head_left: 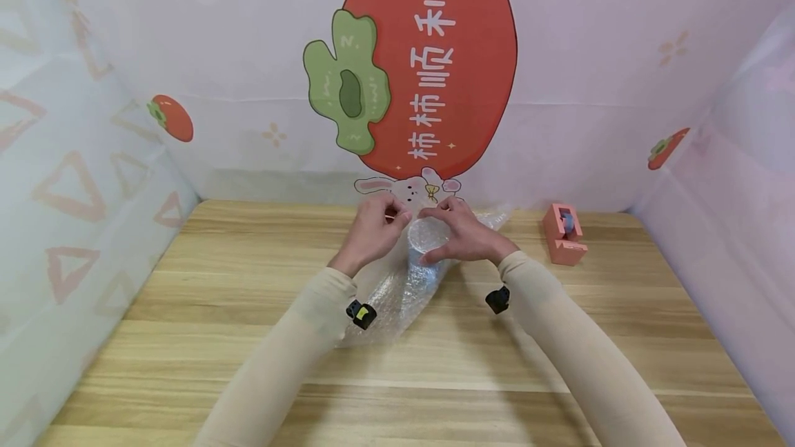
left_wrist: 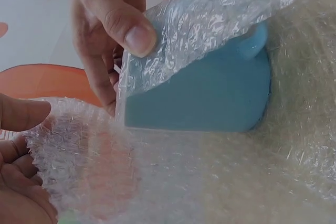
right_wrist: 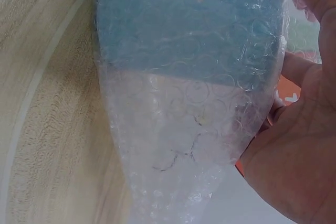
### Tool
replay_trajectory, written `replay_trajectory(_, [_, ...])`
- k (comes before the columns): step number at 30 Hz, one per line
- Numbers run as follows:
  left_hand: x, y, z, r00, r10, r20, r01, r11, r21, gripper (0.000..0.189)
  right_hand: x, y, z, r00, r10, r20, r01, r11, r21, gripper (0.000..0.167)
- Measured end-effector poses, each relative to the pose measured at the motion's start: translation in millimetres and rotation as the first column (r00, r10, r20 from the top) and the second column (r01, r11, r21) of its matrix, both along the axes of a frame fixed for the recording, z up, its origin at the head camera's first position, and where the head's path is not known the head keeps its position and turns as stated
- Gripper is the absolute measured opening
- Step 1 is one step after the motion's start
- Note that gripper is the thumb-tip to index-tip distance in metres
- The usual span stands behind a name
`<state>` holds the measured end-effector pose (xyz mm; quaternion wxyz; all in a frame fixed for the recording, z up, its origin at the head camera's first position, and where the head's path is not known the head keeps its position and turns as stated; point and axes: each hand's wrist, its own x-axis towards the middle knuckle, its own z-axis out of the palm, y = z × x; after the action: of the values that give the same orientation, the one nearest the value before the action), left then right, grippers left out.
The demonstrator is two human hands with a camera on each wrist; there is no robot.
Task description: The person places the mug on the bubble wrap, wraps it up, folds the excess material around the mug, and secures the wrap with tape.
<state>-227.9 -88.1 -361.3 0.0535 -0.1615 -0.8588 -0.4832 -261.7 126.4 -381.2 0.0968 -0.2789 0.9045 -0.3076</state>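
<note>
A blue mug (left_wrist: 199,98) with a handle (left_wrist: 253,43) stands partly wrapped in clear bubble wrap (head_left: 388,302) near the back of the table. My right hand (head_left: 462,234) grips the mug's top through the wrap, thumb on the near side and fingers around the far side. Just to the left, my left hand (head_left: 375,227) pinches an edge of the bubble wrap between thumb and curled fingers. In the left wrist view, one flap lies slantwise over the mug's side, and another sheet stretches to the left thumb (left_wrist: 26,114).
A pink tape dispenser (head_left: 564,240) with a blue roll stands at the back right of the wooden table (head_left: 248,336). Printed cloth walls (head_left: 248,123) enclose the back and both sides. A loose tail of wrap spreads toward the front left.
</note>
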Motion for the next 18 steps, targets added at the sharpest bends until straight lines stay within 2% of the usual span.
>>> replay_trajectory(5, [2.9, 5.6, -1.4, 1.000, -0.022, -0.017, 0.021, 0.999, -0.046, 0.006, -0.5, 0, -2.5, 1.000, -0.009, -0.008, 0.009, 1.000, 0.001, 0.085])
replay_trajectory(10, [6.9, 10.1, -1.9, 0.996, -0.057, -0.066, 0.049, 0.993, -0.107, 0.006, 0.3, 0, -5.2, 0.999, -0.033, -0.018, 0.033, 0.999, -0.026, 0.089])
replay_trajectory(14, [8.5, 11.8, -4.3, 0.988, -0.099, -0.116, 0.081, 0.985, -0.151, 0.004, 3.2, 0, -7.3, 0.997, -0.076, -0.004, 0.075, 0.992, -0.105, 0.103])
replay_trajectory(18, [9.8, 12.9, -7.1, 0.979, -0.143, -0.147, 0.114, 0.975, -0.190, 0.004, 7.8, 1, -9.5, 0.993, -0.118, -0.006, 0.115, 0.972, -0.205, 0.115])
